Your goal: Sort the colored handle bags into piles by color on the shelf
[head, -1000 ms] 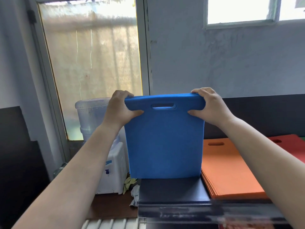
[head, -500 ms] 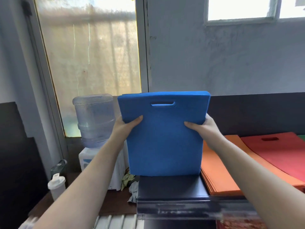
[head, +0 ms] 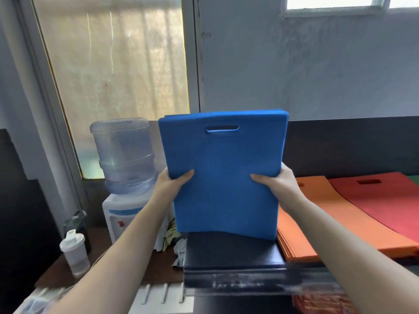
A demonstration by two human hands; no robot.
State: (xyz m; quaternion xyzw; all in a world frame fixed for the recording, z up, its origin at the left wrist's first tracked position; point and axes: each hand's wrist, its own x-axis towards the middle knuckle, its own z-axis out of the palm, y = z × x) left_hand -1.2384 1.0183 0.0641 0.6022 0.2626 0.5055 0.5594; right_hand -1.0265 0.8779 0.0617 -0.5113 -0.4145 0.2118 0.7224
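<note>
A stack of blue handle bags (head: 223,168) stands upright, its lower edge just above the dark shelf (head: 231,252). My left hand (head: 171,185) grips its left edge at mid height, thumb on the front. On the right edge, my right hand (head: 277,183) grips it the same way. Right of the blue stack an orange pile (head: 317,223) lies flat on the shelf, and a red pile (head: 385,200) lies beyond it, overlapping the orange. A green corner (head: 415,179) shows at the far right edge.
A water dispenser (head: 127,177) with a clear bottle stands left of the shelf. A white shaker bottle (head: 74,252) and a dark bottle (head: 77,223) sit on the brown table at lower left. Crumpled cloths (head: 174,239) lie beside the shelf. A window is behind.
Both hands have slid down from the top corners of the blue stack to its sides at mid height. The stack has tilted slightly and its bottom edge lifted a little.
</note>
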